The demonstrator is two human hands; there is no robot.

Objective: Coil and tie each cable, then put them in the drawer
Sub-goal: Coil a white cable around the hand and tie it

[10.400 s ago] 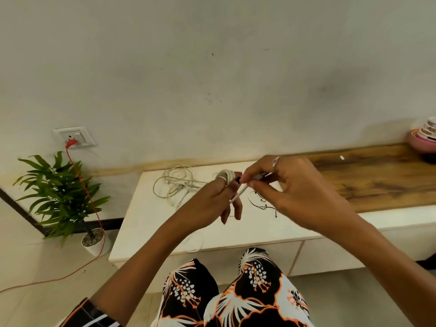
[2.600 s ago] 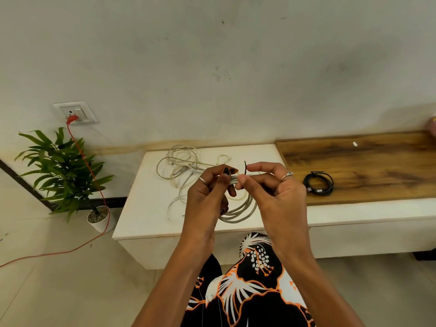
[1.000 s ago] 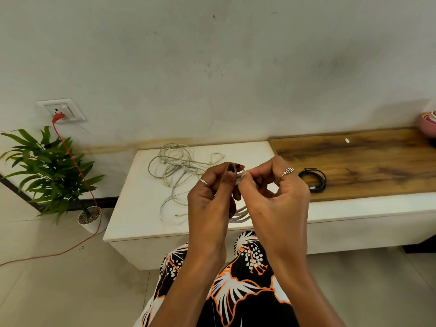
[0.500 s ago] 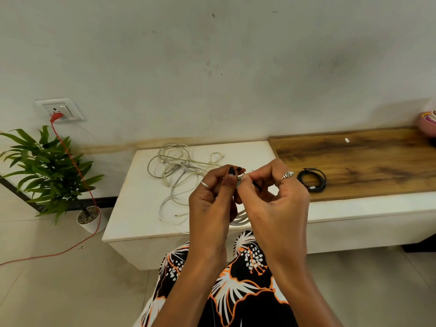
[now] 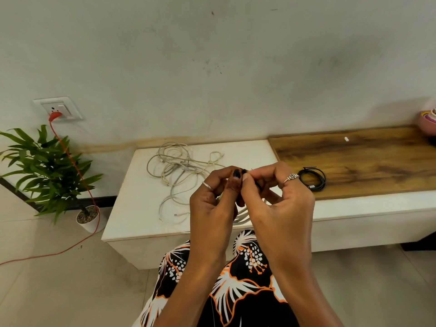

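Both hands meet above the front edge of the white cabinet top (image 5: 141, 208). My left hand (image 5: 214, 204) grips a coiled grey-white cable (image 5: 241, 214), of which only a few loops show below the fingers. My right hand (image 5: 276, 199) pinches a thin black tie (image 5: 245, 171) at the top of the coil, thumb tips touching. A tangle of loose white cables (image 5: 179, 171) lies on the cabinet top behind my left hand. A black cable (image 5: 312, 179), coiled and tied, rests on the wooden top (image 5: 365, 166) to the right.
A potted plant (image 5: 47, 171) stands on the floor at the left, below a wall socket (image 5: 59, 110) with a red cord (image 5: 77, 185) trailing over the floor. Stacked pink bowls (image 5: 428, 119) sit at the far right. My patterned clothing fills the bottom.
Over the last second the hands have stayed together on the coil; the fingertips have closed tighter on the black tie. Earlier the tie's end stood up above the fingers.
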